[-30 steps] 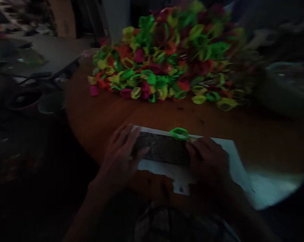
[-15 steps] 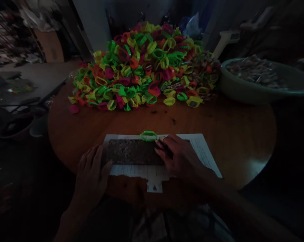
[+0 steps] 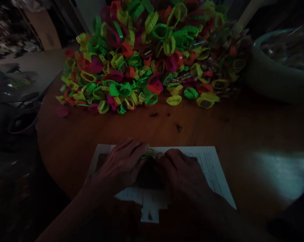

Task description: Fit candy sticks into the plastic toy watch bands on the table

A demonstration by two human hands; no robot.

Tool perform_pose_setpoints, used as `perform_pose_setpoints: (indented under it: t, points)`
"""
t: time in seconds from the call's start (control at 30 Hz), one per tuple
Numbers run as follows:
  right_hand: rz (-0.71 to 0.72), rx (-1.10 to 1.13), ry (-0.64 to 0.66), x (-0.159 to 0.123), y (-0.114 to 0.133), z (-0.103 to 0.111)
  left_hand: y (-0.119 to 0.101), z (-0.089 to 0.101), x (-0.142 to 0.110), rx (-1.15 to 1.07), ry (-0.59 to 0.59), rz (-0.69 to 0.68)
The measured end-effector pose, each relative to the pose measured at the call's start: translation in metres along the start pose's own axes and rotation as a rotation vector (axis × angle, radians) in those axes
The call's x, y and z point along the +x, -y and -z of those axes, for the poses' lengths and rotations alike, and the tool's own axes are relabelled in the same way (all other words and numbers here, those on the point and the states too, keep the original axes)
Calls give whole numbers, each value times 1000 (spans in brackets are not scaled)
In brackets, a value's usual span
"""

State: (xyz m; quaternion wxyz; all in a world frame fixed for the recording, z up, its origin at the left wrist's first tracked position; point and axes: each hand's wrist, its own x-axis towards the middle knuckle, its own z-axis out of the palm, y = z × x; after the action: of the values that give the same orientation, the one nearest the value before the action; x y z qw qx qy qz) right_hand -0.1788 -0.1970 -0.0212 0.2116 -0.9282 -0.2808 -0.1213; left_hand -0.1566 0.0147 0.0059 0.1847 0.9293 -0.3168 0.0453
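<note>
Both my hands meet over a dark speckled block (image 3: pixel 148 176) that lies on a printed sheet of paper (image 3: pixel 212 171) at the near edge of a round wooden table (image 3: pixel 217 131). My left hand (image 3: pixel 120 168) and my right hand (image 3: pixel 180 169) pinch a green plastic ring (image 3: pixel 148 155) between their fingertips at the block's far edge. Only a sliver of the ring shows. A big heap of green, yellow, pink and orange plastic rings (image 3: pixel 146 57) covers the far half of the table.
A pale green basin (image 3: pixel 280 74) with small pieces in it stands at the far right of the table. Dark bowls (image 3: pixel 20 122) sit low at the left, off the table. The scene is dim.
My left hand has moved right from the block's left end to join the right hand on the green ring. The view has moved closer and lower.
</note>
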Motion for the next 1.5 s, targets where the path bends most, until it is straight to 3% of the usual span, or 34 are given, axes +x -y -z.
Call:
perform_pose_setpoints:
  t: [0.1,0.2,0.3,0.43,0.57,0.67,0.77,0.97,1.13,1.3,1.5]
  points:
    - [-20,33,5,7,-4,4,-1,5,6,-23,18,48]
    - [67,-22,-59,11,-11,10,-7,9,12,-43,27,89]
    - [189,-128,-31,3,-13,22,-19,11,16,-34,41,56]
    - [236,-199,14,-18,-5,35,-36,14,6,-62,94,-19]
    - [281,-65,57,-36,3,36,-52,23,-14,-160,95,19]
    - [311,88,-2,-42,5,35,-61,33,-25,-237,89,30]
    - [290,223,-12,-42,8,41,-66,39,-31,-286,88,22]
    - [114,533,242,-31,14,57,-59,34,-33,-409,109,-44]
    - [51,608,412,-18,15,63,-51,36,-31,-404,187,114]
    - [143,562,347,-18,10,56,-49,34,-29,-465,229,201]
    - [147,511,251,-24,1,44,-57,21,-31,-457,129,186]
